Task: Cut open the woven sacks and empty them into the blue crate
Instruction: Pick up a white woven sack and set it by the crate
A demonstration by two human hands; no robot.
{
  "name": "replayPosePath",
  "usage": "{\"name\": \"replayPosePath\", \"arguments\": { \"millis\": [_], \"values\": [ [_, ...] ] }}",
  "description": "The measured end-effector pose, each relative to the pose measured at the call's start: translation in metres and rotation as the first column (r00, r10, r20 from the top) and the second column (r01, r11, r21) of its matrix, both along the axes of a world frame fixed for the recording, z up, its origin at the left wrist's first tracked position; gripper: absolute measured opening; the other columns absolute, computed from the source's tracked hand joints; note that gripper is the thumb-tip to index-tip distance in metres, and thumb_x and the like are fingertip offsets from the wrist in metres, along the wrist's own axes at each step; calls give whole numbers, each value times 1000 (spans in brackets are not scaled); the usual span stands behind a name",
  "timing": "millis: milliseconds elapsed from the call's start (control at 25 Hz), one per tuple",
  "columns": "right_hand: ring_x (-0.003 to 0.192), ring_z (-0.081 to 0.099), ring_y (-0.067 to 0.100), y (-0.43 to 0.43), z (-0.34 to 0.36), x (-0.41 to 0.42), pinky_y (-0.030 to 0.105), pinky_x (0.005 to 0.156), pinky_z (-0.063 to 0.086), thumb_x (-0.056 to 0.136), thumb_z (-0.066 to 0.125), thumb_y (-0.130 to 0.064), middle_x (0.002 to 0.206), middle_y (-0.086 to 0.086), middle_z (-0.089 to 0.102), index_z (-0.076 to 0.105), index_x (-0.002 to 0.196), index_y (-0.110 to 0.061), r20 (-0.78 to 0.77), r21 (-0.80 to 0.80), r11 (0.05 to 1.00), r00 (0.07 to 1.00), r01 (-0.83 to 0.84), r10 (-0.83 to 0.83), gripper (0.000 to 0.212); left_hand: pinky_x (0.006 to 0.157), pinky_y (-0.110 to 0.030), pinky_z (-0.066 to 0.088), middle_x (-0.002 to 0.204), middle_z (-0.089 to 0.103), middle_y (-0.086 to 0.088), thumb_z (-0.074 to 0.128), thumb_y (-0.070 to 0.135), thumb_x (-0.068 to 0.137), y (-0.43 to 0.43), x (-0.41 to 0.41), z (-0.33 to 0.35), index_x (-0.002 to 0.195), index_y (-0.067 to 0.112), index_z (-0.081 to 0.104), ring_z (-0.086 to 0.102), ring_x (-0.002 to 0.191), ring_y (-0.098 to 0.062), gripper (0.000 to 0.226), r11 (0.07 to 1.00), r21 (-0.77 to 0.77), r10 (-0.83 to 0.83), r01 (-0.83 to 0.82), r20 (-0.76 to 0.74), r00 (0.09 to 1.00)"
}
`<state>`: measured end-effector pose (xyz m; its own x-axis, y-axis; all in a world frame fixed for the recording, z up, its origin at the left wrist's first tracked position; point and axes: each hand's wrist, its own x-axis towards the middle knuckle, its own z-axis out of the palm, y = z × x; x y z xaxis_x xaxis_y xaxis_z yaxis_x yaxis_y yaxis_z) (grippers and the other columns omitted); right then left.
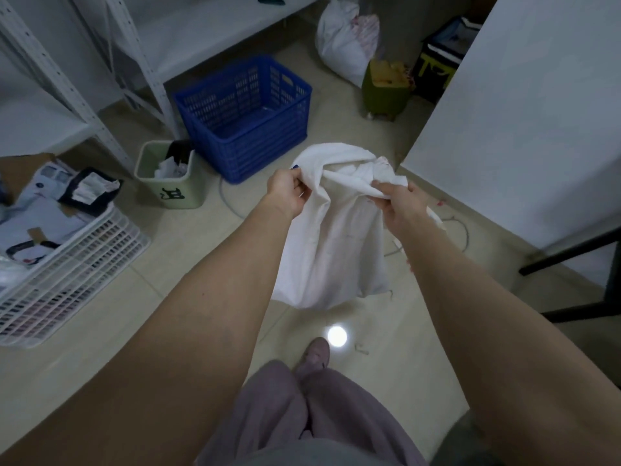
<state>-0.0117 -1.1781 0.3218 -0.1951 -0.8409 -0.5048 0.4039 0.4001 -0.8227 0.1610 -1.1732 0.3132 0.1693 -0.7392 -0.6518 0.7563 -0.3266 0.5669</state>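
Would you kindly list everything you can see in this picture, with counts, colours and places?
Held sack: one, white, centre, hanging from both hands.
Full sack: one, white, on the floor at the back.
Crate: one, blue, on the floor beyond the held sack.
Waste bin: one, pale green, left of the crate.
Basket: one, white, far left, holding packets.
Shelving: white, back left.
Left hand: grips the held sack's bunched top.
Right hand: grips the same top.
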Motion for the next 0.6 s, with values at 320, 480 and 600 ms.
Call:
{"name": "replayPosePath", "arguments": {
  "millis": [320, 480, 600],
  "values": [
    [93, 60, 27, -158, 22, -9, 40, 85, 56, 76, 68, 13, 126, 16, 48, 38, 136, 1, 5, -5, 999, 999, 34, -34, 68, 72, -29, 51, 87, 64, -9, 45, -2, 93, -158, 5, 23, 109, 0, 56, 61, 78, -19, 19, 998, -56, -22, 25, 59, 998],
    [100, 59, 28, -255, 17, 13, 39, 88, 55, 77, 66, 13, 131, 17, 49, 41, 134, 3, -23, -21, 997, 997, 78, -79, 63, 72, -27, 52, 88, 63, -10, 44, -4, 92, -256, 19, 16, 94, 0, 57, 61, 79, -20, 14, 997, -56, -47, 50, 54, 997],
    [103, 56, 27, -334, 11, 31, 38, 89, 54, 77, 67, 11, 132, 15, 48, 41, 136, -1, -27, 12, 994, 994, 107, -107, 66, 77, -28, 50, 91, 62, -11, 44, -1, 93, -338, 39, 8, 100, -1, 57, 60, 81, -19, 14, 993, -51, -102, 104, 52, 993]
  ]
}}
